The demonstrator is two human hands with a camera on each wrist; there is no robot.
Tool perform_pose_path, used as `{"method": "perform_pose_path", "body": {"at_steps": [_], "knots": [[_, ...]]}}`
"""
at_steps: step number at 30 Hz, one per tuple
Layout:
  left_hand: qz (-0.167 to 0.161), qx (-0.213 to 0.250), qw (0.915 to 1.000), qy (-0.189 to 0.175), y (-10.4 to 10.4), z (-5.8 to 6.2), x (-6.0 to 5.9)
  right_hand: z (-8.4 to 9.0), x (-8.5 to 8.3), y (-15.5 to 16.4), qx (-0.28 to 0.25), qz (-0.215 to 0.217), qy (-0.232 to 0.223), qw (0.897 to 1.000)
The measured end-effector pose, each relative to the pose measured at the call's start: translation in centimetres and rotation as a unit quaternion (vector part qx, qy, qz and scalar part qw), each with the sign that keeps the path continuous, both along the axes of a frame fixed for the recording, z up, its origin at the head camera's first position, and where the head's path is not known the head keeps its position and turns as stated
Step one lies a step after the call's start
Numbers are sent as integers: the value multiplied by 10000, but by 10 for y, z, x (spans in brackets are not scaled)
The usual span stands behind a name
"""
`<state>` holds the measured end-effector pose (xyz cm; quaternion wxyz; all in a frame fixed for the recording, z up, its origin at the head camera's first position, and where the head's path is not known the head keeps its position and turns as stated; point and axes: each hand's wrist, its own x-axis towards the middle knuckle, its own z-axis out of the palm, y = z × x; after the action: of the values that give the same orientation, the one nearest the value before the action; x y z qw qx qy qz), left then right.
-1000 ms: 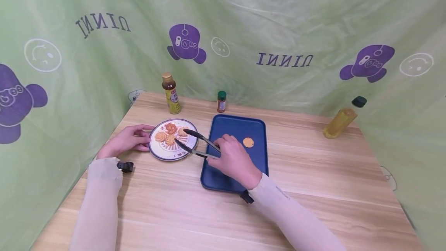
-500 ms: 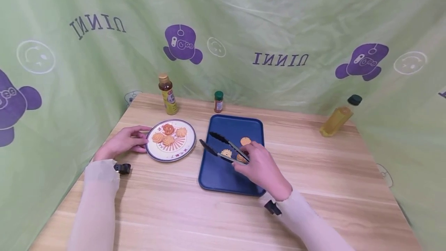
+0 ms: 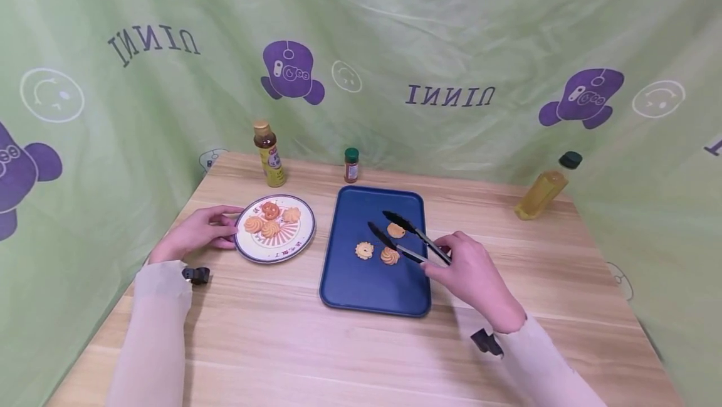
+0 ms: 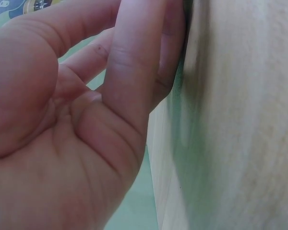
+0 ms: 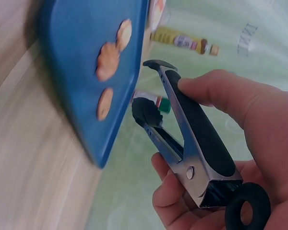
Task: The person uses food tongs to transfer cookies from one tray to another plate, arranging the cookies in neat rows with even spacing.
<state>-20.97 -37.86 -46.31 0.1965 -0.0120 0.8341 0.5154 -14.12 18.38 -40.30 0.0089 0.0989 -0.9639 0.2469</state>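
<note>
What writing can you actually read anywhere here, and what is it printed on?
"INNIU": reads so, mirrored, twice on the green backdrop, at upper left and centre.
Brown bottle label: too small to read.
Spice jar label: too small to read.
Plate rim: red marks, illegible.
Tongs and blue tray: no text.

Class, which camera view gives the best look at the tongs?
The right wrist view: the tongs fill the frame, gripped by the right hand. The head view shows them small over the blue tray. The left wrist view shows none.

Left hand — fingers against wooden table.
</note>
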Motion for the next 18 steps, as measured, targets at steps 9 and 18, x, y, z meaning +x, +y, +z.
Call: {"method": "perform_pose_path", "body": {"at_steps": [9,18], "knots": [[-5,-103,9999,-39,-2,-2,-1,-8,-2,26,184,-22,-25,9998],[-15,-140,9999,-22,0,0,-1,-11,-4,33,232,68,21,9997]]}}
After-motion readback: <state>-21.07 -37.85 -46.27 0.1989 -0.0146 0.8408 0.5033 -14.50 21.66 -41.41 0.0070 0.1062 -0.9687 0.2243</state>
